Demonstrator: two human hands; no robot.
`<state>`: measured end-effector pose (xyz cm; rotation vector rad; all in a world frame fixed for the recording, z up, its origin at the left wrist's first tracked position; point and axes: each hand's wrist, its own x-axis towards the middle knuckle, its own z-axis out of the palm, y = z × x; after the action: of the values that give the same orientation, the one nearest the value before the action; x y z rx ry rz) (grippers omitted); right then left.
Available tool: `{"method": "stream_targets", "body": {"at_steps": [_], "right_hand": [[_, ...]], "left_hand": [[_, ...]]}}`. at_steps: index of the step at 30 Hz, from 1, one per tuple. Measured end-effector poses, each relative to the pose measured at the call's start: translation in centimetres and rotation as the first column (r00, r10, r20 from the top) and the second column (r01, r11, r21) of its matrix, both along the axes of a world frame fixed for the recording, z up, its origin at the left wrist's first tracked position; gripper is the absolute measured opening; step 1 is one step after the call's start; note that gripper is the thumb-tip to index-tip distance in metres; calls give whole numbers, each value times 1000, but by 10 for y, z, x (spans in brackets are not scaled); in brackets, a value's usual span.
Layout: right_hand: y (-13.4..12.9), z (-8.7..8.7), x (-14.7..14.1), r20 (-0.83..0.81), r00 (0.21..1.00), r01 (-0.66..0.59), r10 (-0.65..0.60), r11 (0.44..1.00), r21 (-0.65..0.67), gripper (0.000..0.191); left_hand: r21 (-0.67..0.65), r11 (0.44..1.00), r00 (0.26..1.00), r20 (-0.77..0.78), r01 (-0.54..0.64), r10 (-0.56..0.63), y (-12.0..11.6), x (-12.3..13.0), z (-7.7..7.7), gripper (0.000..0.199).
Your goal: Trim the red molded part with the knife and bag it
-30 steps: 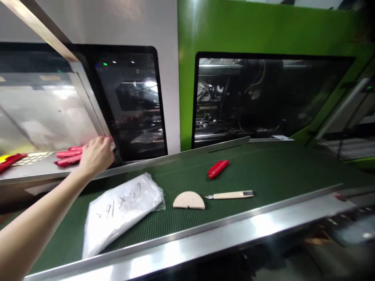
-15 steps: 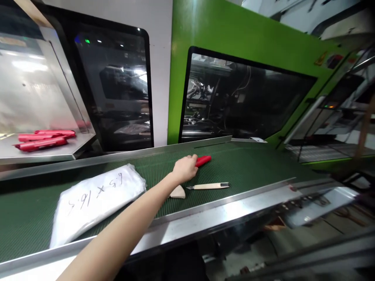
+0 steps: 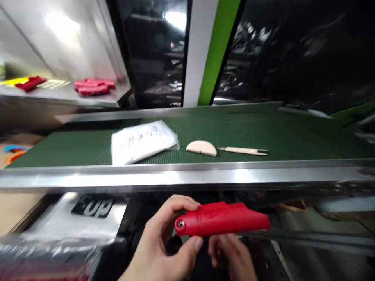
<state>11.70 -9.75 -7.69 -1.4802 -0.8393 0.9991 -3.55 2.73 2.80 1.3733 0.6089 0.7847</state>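
left hand (image 3: pixel 159 251) thumb and fingers clamped on left end of red part (image 3: pixel 227 220), held in front of the metal rail (image 3: pixel 205 176). right hand (image 3: pixel 233 255) just below it, fingers curled, can't tell if gripping. green belt (image 3: pixel 234 127) behind: white bag (image 3: pixel 142 142), half-round block (image 3: pixel 202 147), knife (image 3: pixel 246 150) tip just beside block.

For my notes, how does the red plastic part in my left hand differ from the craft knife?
The red plastic part is held in your left hand; the craft knife lies on the green conveyor belt. The part is red and chunky; the knife is slim and cream-handled. Both are elongated.
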Motion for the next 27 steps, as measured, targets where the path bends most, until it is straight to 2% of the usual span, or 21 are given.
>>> {"method": "stream_targets", "body": {"at_steps": [2, 5, 7, 12, 17, 20, 25, 27], "right_hand": [[-7, 11, 7, -125, 991, 40, -45, 998, -43, 56], [-12, 30, 10, -314, 942, 97, -120, 991, -87, 45], [-15, 35, 4, -362, 926, 66, -107, 990, -125, 38], [-26, 24, -20, -359, 931, -24, -59, 974, -223, 28], [-27, 18, -34, -399, 916, -132, 31, 965, -227, 29], [-25, 18, -36, -386, 922, -130, 39, 968, -214, 27], [-30, 17, -26, -265, 964, -9, -24, 992, -123, 21], [-34, 20, -21, -131, 990, 44, -51, 998, -52, 19]], "left_hand": [[-76, 996, 999, -26, -41, 40, -18, -15, -15, 26], [-198, 976, 995, -44, -94, 87, -39, -29, -30, 26], [-214, 967, 990, -62, -139, 129, -50, -34, -36, 29], [-95, 972, 972, -120, -214, 202, -68, -37, -47, 36], [24, 973, 956, -180, -229, 229, -77, -41, -49, 40], [71, 963, 947, -179, -258, 267, -83, -43, -51, 44], [-36, 934, 931, -106, -355, 349, -89, -48, -54, 47], [-104, 924, 928, -96, -369, 359, -89, -51, -55, 45]]}}
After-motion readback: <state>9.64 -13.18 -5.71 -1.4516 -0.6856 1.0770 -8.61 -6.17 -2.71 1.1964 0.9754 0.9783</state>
